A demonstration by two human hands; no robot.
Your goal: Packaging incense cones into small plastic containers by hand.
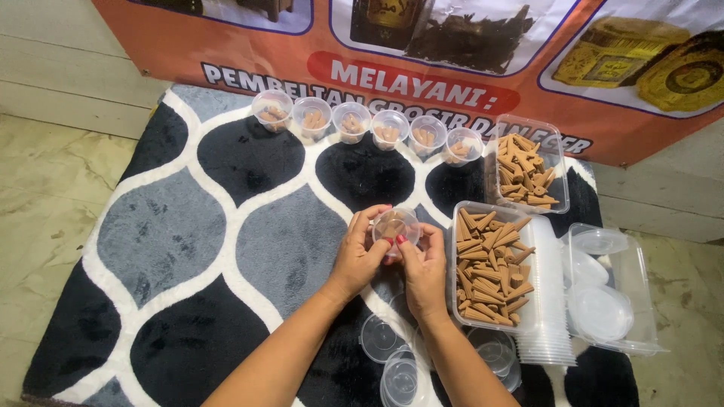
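Observation:
Both hands meet over a small clear plastic cup [395, 223] with brown incense cones inside, held above the patterned rug [226, 226]. My left hand [360, 252] grips its left side, fingertips curled over the rim. My right hand [424, 264] holds its right side, thumb and fingers pressed at the rim. Just right of my hands lies a clear rectangular tray [490, 264] full of brown cones.
Several filled small cups [369, 124] line the rug's far edge below an orange banner [422, 60]. A second cone tray [528, 166] sits at back right. Stacked empty cups [547, 301], a box of lids [607, 290] and loose empty cups [400, 362] lie near me.

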